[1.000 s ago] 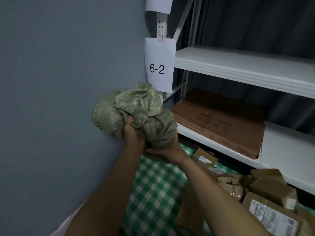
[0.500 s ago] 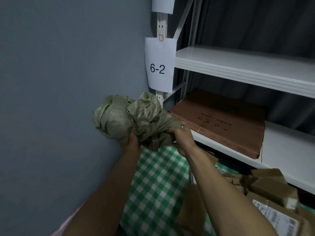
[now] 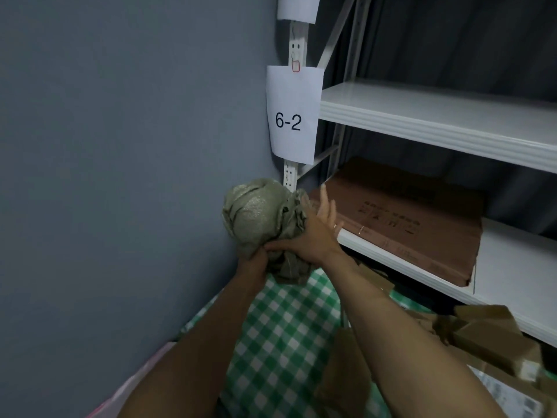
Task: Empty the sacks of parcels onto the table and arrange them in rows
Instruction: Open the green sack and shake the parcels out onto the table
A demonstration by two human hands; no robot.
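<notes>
Head view gave us the empty sack [image 3: 256,212] wadded into a rough ball, held up in the corner where the grey wall [image 3: 120,176] meets the shelf upright [image 3: 291,173], above the far end of the checked table [image 3: 286,327]. Our left hand [image 3: 256,262] gripped the bundle from below, fingers curled into the cloth. Our right hand [image 3: 316,233] lay against its right side with fingers straight and spread, pressing rather than grasping. The two hands met at the base of the wad.

We judged the step to be stowing the emptied sack out of the way. To do it well, we needed to keep the wad tight, tuck in the loose end, and park it clear of the parcels [image 3: 488,336] heaped on the table at the right. That way the surface stayed free for rows.

Crumpled like this, the sack had no real long axis. It was roughly round, with one ragged tail hanging straight down below our hands toward the cloth. Which end was its mouth we could not tell.
</notes>
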